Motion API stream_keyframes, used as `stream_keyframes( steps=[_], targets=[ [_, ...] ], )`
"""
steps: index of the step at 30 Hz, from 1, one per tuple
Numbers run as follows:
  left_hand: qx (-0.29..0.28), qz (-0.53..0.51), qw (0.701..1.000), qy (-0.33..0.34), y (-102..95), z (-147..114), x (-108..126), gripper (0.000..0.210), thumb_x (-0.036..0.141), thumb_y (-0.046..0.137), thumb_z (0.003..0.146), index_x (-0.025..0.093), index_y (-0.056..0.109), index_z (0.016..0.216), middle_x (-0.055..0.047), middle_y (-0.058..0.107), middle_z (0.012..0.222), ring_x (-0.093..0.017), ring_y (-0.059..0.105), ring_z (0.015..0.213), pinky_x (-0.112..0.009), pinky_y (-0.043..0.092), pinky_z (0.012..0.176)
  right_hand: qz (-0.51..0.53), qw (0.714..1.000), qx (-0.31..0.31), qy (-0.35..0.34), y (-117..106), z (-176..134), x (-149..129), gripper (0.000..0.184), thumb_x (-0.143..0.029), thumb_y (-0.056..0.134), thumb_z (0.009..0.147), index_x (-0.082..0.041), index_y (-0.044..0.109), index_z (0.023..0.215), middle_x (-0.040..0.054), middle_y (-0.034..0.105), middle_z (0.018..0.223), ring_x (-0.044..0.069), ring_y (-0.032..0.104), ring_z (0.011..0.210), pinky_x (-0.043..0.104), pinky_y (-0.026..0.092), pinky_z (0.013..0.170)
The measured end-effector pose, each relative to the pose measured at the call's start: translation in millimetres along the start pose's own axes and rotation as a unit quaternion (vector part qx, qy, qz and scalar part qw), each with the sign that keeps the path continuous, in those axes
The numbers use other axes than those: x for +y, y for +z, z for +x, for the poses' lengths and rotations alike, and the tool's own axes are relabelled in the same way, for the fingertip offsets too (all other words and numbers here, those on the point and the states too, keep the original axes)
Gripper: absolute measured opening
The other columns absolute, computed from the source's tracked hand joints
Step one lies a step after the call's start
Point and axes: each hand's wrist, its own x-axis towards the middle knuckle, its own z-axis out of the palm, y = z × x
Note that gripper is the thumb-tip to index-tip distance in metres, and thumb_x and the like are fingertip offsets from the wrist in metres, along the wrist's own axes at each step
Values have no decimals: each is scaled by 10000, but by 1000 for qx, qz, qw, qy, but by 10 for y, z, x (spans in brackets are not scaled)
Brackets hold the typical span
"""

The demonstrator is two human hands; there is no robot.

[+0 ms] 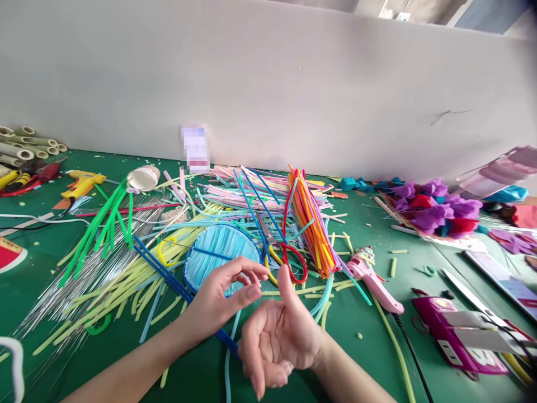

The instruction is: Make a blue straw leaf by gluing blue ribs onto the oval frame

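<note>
My left hand (229,294) hovers over the near edge of a round light-blue disc (222,252) made of side-by-side pipe cleaners with a dark blue rim. Its fingers are loosely bent and apart, and I see nothing in them. Close by on the right, my right hand (283,338) is turned palm up, thumb raised and fingers half curled, with nothing visible in it. Dark blue pipe cleaners (161,268) run beneath the left hand toward the right one. Just beyond my hands lie red-handled scissors (297,263), partly among loose pipe cleaners.
An orange pipe-cleaner bundle (312,229) and a pink glue gun (380,285) lie to the right, near a purple power strip (453,336). Leftward are metal wires (109,263), green stems (98,235) and a yellow glue gun (81,184). Purple flowers (432,207) sit far right.
</note>
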Motion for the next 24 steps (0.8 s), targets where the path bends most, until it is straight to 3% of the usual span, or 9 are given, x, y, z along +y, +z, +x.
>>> stream_keyframes(
  steps=[4, 8, 15, 19, 24],
  targets=[
    [20, 57, 997, 43, 43, -22, 2, 126, 347, 652, 914, 248, 682, 986, -22, 665, 942, -167, 614, 878, -281, 493, 820, 2, 997, -20, 74, -62, 90, 94, 1284, -994, -139, 544, -17, 677, 714, 67, 509, 405, 96, 333, 233, 229, 230, 242],
    [18, 112, 992, 64, 36, -43, 3, 83, 279, 566, 966, 232, 631, 947, -9, 634, 897, -157, 602, 851, -280, 474, 806, -8, 997, -30, 74, -34, 116, 8, 1243, -947, -114, 672, -1, 689, 750, 56, 516, 414, 115, 385, 222, 227, 208, 199],
    [8, 107, 994, 35, 24, -76, 13, 210, 305, 455, 1004, 209, 561, 850, 2, 572, 832, -154, 550, 794, -287, 431, 750, 5, 1000, 18, 24, -8, 52, -101, 1054, -819, 82, 887, 26, 710, 831, 51, 566, 473, 76, 387, 240, 194, 207, 203],
    [46, 63, 997, 15, -11, -66, 7, 235, 313, 459, 997, 205, 574, 824, 4, 572, 811, -149, 527, 764, -280, 410, 729, -12, 1000, 8, 7, 3, -39, -172, 1009, -809, 142, 901, 8, 729, 818, 54, 575, 475, 77, 407, 252, 190, 218, 211],
    [113, 38, 993, -5, -61, -4, -21, 352, 321, 412, 1009, 212, 482, 682, 12, 525, 690, -153, 517, 709, -283, 383, 682, -63, 993, -46, -93, 37, -162, -272, 948, -801, 161, 907, -71, 717, 667, 46, 543, 412, 82, 427, 258, 184, 278, 253]
  ],
)
